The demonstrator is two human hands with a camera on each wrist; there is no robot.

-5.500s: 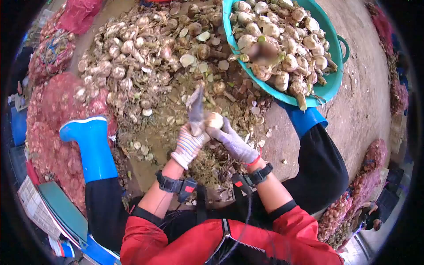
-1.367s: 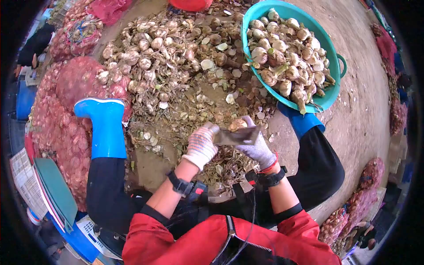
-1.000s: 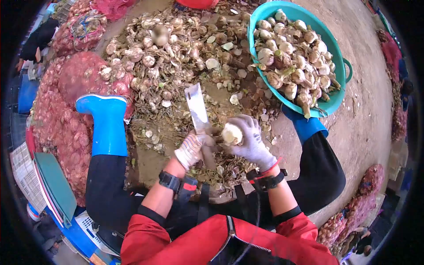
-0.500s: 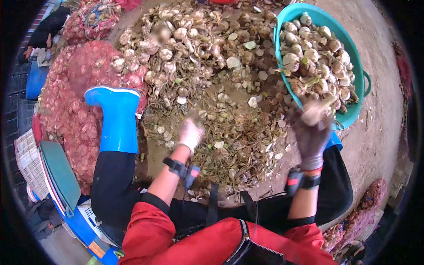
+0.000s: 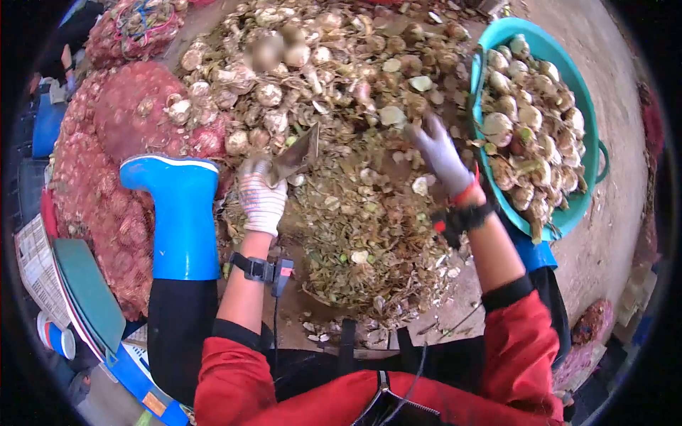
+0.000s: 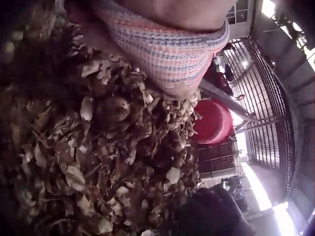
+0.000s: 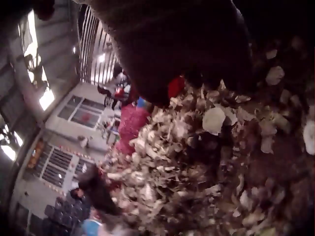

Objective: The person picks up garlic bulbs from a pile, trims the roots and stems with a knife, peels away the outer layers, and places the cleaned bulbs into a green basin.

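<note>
My left hand, in a striped glove, grips a broad-bladed knife at the lower left edge of the garlic heap; its flat blade points up and right. Its handle is hidden in the hand. My right hand, in a pale grey glove, reaches over the peelings left of the teal tub with its fingers spread and nothing in them. Trimmed garlic bulbs fill the tub. In the wrist views, the striped cuff and the dark right glove hang over the litter.
Cut stems and peelings cover the ground between the blue boots. Full red net sacks lie at the left, beside a green board. A red basin stands beyond the heap.
The right hand has carried a garlic bulb to the tub, let it go and moved back left, fingers spread. The left hand has moved up and left with the knife toward the heap.
</note>
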